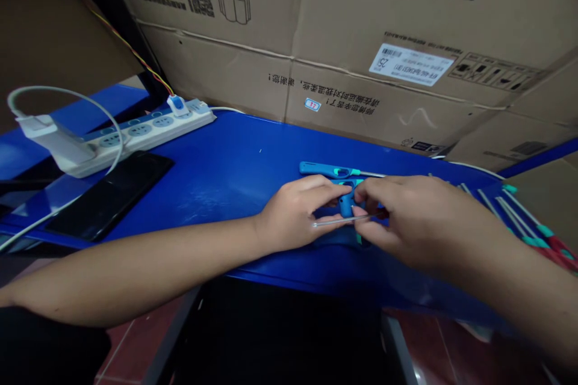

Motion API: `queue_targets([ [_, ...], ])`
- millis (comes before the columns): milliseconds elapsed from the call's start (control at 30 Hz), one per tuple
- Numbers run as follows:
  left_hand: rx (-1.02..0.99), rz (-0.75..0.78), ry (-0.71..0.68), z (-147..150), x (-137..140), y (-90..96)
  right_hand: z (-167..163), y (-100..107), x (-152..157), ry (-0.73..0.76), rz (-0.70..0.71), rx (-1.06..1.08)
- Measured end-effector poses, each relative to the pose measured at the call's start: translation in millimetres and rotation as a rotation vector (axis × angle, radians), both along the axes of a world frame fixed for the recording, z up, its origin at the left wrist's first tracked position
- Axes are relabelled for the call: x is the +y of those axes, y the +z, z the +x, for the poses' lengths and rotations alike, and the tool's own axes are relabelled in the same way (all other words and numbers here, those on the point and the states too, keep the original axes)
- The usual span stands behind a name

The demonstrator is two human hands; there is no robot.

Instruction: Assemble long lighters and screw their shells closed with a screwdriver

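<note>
My left hand (300, 210) is closed, with thumb and fingers around a small blue lighter body (347, 204). My right hand (406, 216) is closed at the other side of this body, its fingertips at or near it. A thin metal rod (336, 221) runs from under the right fingers towards the left fingers. A dark red end shows inside the right hand; its kind is hidden. Just behind the hands lies a blue long-nosed lighter (327, 169) with its metal tube pointing right. More blue and teal parts show partly under my hands.
Several red lighters (548, 240) with metal tubes lie at the right on the blue table (226, 162). A white power strip (149, 129) with a plugged-in charger (58, 141) and a black phone (112, 192) are at the left. A large cardboard box (334, 30) stands behind.
</note>
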State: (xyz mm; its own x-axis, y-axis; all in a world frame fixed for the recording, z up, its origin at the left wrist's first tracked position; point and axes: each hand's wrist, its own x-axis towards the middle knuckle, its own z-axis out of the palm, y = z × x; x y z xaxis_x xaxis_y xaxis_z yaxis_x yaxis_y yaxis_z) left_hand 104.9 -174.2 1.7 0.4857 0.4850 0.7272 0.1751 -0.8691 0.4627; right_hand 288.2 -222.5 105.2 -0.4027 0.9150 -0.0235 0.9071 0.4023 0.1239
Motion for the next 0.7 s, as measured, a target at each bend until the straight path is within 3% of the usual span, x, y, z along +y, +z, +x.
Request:
queue_targets([
  [167, 0.011, 0.028, -0.011, -1.3, -1.1, -2.1, -18.9, 1.7, -3.4, -0.107, -0.017, -0.078],
  [267, 0.019, 0.033, -0.025, -2.7, 1.8, -1.6, -21.8, 1.2, -0.7, -0.076, -0.018, -0.085],
  [333, 0.013, 0.040, -0.013, -3.1, 3.8, -0.6, -17.1, 0.6, 3.5, 0.024, 0.010, -0.080],
  [533, -0.008, 0.036, -0.016, 0.7, 2.9, 0.7, 5.7, 4.7, 17.0, 0.568, 0.114, -0.159],
  [600, -0.034, 0.030, -0.004, 2.0, 1.5, 1.1, 8.9, 6.8, 19.7, 0.664, 0.181, -0.207],
  [700, -0.067, -0.006, 0.015, 2.4, 1.3, 2.3, 9.9, 6.3, 22.6, 0.676, 0.239, -0.197],
])
